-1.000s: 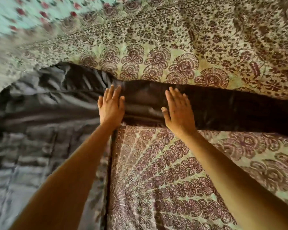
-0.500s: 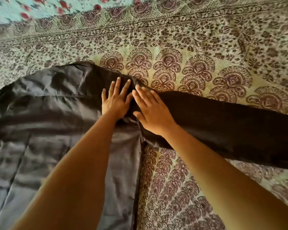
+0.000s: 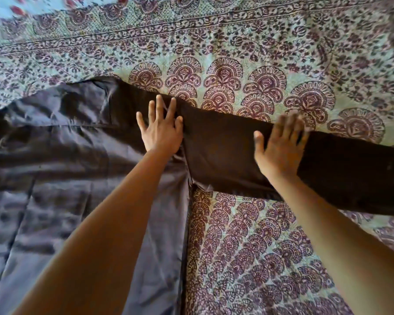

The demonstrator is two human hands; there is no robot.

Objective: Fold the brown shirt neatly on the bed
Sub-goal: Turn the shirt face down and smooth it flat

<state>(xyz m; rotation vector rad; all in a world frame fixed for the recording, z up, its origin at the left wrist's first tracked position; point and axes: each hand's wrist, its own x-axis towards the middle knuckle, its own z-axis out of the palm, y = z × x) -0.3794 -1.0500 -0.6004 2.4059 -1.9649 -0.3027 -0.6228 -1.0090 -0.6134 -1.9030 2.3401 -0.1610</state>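
Underneath, a patterned bedspread [image 3: 248, 246] is spread. Brown shirt [image 3: 55, 155] is laid flat at left, sleeve [image 3: 350, 173] stretched rightward. Left hand [image 3: 160, 130], flat, fingers splayed, is pressed on the shoulder; right hand [image 3: 280, 146], flat and blurred, on the sleeve.

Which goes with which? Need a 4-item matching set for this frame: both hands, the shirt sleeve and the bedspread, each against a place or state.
Things:
1. left hand
2. right hand
3. sleeve
4. bedspread

Place or state:
A. printed with fan motifs, lying under the brown shirt
B. fingers spread, flat where the sleeve joins the shirt body
C. motion-blurred, flat on the sleeve further out
D. dark brown, stretched out to the right

Pairs: 1-B, 2-C, 3-D, 4-A
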